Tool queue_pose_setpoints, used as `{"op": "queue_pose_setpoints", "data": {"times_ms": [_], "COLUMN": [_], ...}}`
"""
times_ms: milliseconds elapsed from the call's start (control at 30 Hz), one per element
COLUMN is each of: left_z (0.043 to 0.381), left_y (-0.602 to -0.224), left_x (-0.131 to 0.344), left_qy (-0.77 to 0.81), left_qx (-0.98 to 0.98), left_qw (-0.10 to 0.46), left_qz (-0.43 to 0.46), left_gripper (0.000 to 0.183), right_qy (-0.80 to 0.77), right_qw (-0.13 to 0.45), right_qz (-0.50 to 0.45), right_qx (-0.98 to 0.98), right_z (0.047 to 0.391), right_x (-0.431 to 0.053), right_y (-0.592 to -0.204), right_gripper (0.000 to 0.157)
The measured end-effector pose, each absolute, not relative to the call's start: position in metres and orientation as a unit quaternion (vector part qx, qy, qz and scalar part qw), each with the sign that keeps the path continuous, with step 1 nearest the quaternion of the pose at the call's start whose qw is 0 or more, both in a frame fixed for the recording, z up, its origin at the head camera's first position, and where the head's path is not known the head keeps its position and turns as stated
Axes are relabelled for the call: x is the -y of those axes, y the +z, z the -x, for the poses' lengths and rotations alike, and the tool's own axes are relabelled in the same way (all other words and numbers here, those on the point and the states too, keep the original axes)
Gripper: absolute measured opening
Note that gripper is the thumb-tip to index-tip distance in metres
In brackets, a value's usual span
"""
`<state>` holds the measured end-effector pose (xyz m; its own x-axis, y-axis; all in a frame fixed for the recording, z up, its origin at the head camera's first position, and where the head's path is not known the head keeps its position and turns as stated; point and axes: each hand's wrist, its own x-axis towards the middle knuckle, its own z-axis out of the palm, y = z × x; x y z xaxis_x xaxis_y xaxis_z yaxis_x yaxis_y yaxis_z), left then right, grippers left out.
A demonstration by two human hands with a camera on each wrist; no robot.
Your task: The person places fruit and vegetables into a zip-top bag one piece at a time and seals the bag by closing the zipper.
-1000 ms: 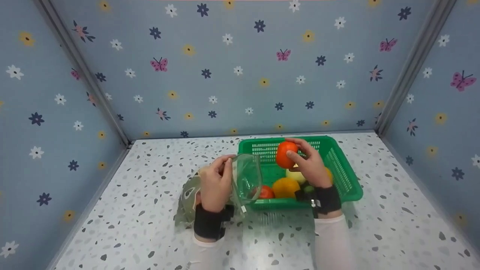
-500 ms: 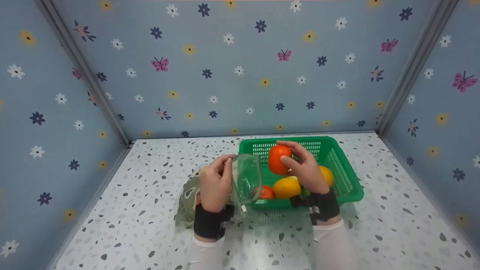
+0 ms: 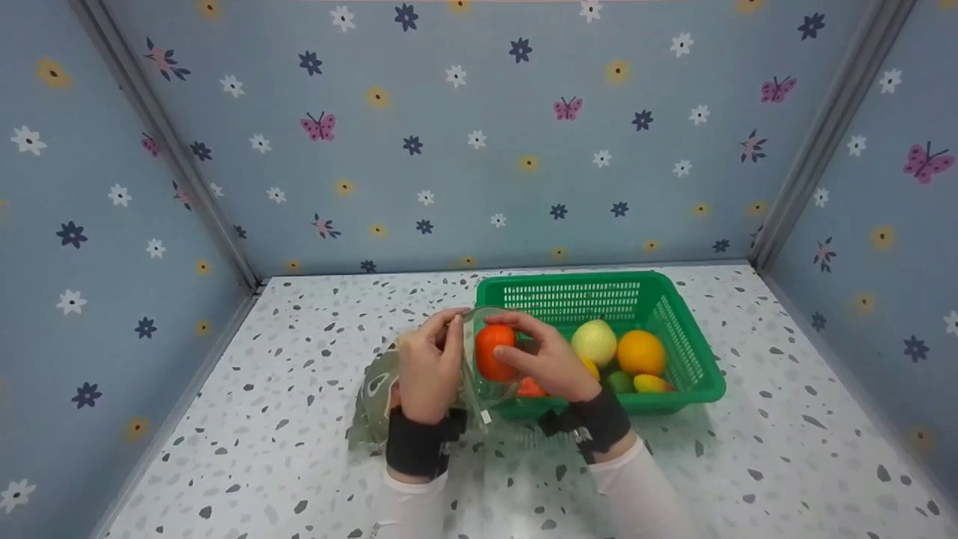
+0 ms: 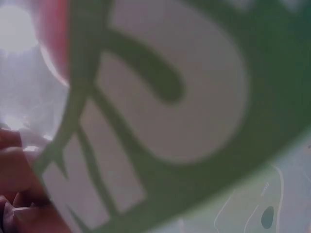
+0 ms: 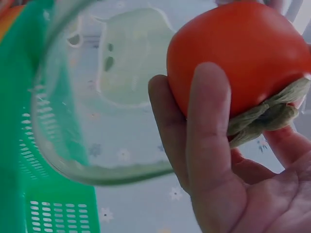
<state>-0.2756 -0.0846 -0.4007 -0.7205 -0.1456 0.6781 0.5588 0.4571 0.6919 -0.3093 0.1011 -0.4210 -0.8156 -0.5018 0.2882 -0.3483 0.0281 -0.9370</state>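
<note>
My right hand point(image 3: 554, 363) grips an orange-red persimmon point(image 3: 494, 353) at the mouth of a clear zip bag point(image 3: 376, 397) with green print. In the right wrist view the persimmon's dried leafy cap point(image 5: 265, 116) faces my palm, and the bag's round rim point(image 5: 97, 174) stands open beside and behind the fruit. My left hand point(image 3: 432, 367) pinches the bag's edge between thumb and fingers, and its body bulges on the table under that hand. Green and white printed plastic point(image 4: 194, 111) fills most of the left wrist view, hiding much of what lies in the bag.
A green plastic basket point(image 3: 696, 367) stands behind and to the right of my hands. In it lie a pale yellow round fruit point(image 3: 595, 343), an orange point(image 3: 641, 353), a small yellow-red fruit point(image 3: 653, 384), a green one point(image 3: 620, 382) and a red one point(image 3: 531, 387). A patterned wall point(image 3: 479, 172) rises behind.
My right hand has carried the persimmon left, from above the basket to the bag's mouth. The left hand and the bag have stayed in place.
</note>
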Motion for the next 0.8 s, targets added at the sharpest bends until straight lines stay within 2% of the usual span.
{"op": "queue_pose_setpoints", "data": {"times_ms": [167, 400, 567, 800], "left_z": [0.274, 0.272, 0.269, 0.266], "left_y": [-0.4, -0.399, -0.399, -0.397], "left_x": [0.083, 0.082, 0.081, 0.08], "left_qy": [-0.509, -0.511, -0.507, -0.488], "left_qx": [0.781, 0.783, 0.79, 0.806], "left_qw": [0.339, 0.336, 0.324, 0.317], "left_qz": [0.127, 0.119, 0.117, 0.106], "left_gripper": [0.017, 0.018, 0.019, 0.02], "right_qy": [-0.598, -0.575, -0.57, -0.505], "right_qw": [0.043, 0.031, 0.023, -0.028], "right_qz": [0.286, 0.308, 0.326, 0.336], "right_qx": [-0.747, -0.757, -0.754, -0.794], "right_z": [0.309, 0.307, 0.304, 0.302], "right_x": [-0.083, -0.063, -0.051, -0.038], "right_y": [-0.43, -0.442, -0.454, -0.463], "right_gripper": [0.043, 0.047, 0.054, 0.073]}}
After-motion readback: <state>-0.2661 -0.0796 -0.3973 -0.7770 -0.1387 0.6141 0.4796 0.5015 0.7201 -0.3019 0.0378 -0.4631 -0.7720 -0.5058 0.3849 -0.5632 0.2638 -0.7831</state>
